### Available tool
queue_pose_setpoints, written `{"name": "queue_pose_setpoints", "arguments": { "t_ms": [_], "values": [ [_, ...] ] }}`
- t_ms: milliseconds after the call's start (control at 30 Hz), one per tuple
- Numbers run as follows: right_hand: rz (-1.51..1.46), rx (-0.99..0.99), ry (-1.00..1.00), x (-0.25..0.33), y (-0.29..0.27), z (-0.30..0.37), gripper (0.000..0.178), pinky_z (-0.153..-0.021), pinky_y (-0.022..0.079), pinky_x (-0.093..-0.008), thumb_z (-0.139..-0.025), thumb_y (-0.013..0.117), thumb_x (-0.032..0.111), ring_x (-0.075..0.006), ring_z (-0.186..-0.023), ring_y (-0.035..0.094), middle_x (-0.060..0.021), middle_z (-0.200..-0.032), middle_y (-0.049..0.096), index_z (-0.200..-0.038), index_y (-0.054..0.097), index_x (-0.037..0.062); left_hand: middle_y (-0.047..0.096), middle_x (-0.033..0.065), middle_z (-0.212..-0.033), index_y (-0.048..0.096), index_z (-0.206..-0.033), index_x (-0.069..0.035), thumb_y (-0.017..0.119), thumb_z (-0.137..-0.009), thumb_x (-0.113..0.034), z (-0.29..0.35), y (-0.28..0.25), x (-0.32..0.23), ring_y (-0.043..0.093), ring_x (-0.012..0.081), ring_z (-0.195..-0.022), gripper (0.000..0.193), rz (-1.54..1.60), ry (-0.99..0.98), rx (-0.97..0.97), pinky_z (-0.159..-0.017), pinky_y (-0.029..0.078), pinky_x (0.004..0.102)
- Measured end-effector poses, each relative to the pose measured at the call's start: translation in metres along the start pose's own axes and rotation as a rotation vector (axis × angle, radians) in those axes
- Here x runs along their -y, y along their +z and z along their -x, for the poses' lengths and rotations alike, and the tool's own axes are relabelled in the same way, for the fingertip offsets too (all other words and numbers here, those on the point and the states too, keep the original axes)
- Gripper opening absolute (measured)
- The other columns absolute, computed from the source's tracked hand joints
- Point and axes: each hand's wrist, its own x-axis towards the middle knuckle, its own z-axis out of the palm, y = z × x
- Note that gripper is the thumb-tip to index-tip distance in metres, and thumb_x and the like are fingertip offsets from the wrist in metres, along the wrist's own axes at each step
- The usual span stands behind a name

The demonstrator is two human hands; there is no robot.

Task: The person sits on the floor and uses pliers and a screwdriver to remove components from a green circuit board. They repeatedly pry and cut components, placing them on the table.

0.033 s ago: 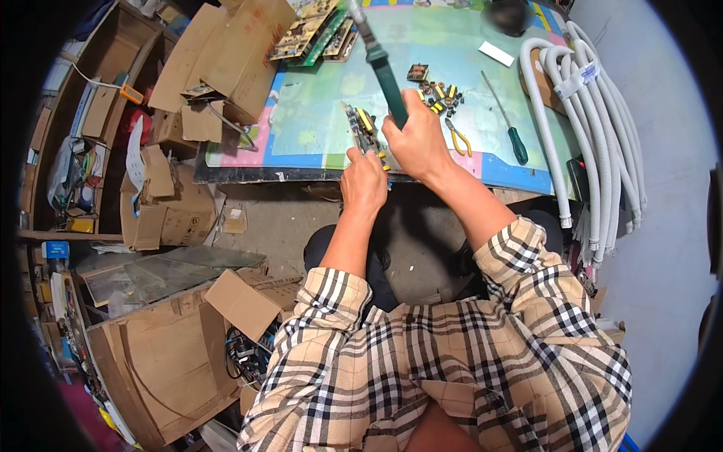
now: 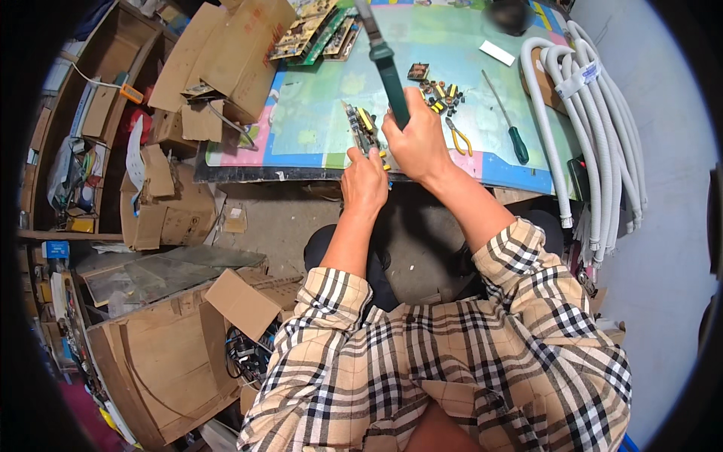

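In the upper middle of the view, my right hand (image 2: 419,143) is closed round the handle of a green-handled tool (image 2: 388,89). Its metal shaft tilts up and away to the left, and I cannot make out what kind of tool it is. My left hand (image 2: 364,181) pinches the near end of a narrow circuit board (image 2: 360,129) at the table's front edge. Yellow and dark parts stand on that board. The tool's metal end is raised, apart from the board. Loose electronic components (image 2: 444,96) lie just beyond my right hand, close to yellow-handled pliers (image 2: 458,138).
A green-handled screwdriver (image 2: 517,143) lies to the right on the mat-covered table (image 2: 316,113). Bundled white corrugated hoses (image 2: 602,143) hang at the right edge. Circuit boards (image 2: 316,34) are stacked at the back left beside a cardboard box (image 2: 237,60). Shelves (image 2: 98,90) stand further left.
The tool's metal end has swung slightly to the right and down. My left hand and the circuit board have hardly moved.
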Motion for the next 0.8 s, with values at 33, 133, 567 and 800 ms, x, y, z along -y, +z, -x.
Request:
{"name": "queue_pose_setpoints", "arguments": {
  "t_ms": [33,133,567,800],
  "values": [
    [-0.056,-0.054,-0.04,-0.006,0.005,0.005,0.015,-0.064,0.047,-0.0421,-0.083,0.058,0.008,-0.0403,-0.075,0.063,-0.0219,-0.073,0.059,-0.09,0.048,0.0003,0.064,0.0257,-0.073,0.04,-0.098,0.007,0.038,-0.099,-0.026,0.001,0.0,-0.002,0.063,0.048,-0.079,0.033,0.001,0.001,-0.001,-0.076,0.046,0.0536],
    [0.077,-0.004,0.05,-0.06,0.016,0.031,0.018,-0.068,0.048,-0.0449,-0.082,0.059,0.01,-0.041,-0.08,0.064,-0.0249,-0.079,0.062,-0.094,0.051,-0.0024,0.062,0.0333,-0.079,0.04,-0.098,0.007,0.04,-0.099,-0.023,-0.003,0.009,0.001,0.061,0.0514,-0.079,0.031,-0.022,0.015,0.007,-0.076,0.046,0.0547],
    [0.022,0.006,-0.009,-0.005,-0.005,-0.002,0.026,-0.065,0.047,-0.0509,-0.082,0.06,0.011,-0.0488,-0.075,0.061,-0.0315,-0.073,0.059,-0.094,0.045,-0.0064,0.061,0.0377,-0.086,0.039,-0.101,0.007,0.041,-0.098,-0.024,-0.003,0.005,0.012,0.06,0.0531,-0.084,0.031,-0.068,-0.036,0.0,-0.077,0.045,0.0568],
    [0.452,0.57,0.481,-0.131,0.017,0.04,0.032,-0.084,0.049,-0.0475,-0.077,0.057,0.02,-0.0482,-0.095,0.061,-0.0354,-0.094,0.062,-0.085,0.064,-0.0101,0.06,0.0384,-0.084,0.039,-0.1,0.009,0.041,-0.097,-0.022,-0.012,0.005,0.015,0.059,0.0536,-0.082,0.031,-0.091,-0.015,-0.041,-0.076,0.046,0.0568]
  ]
}}
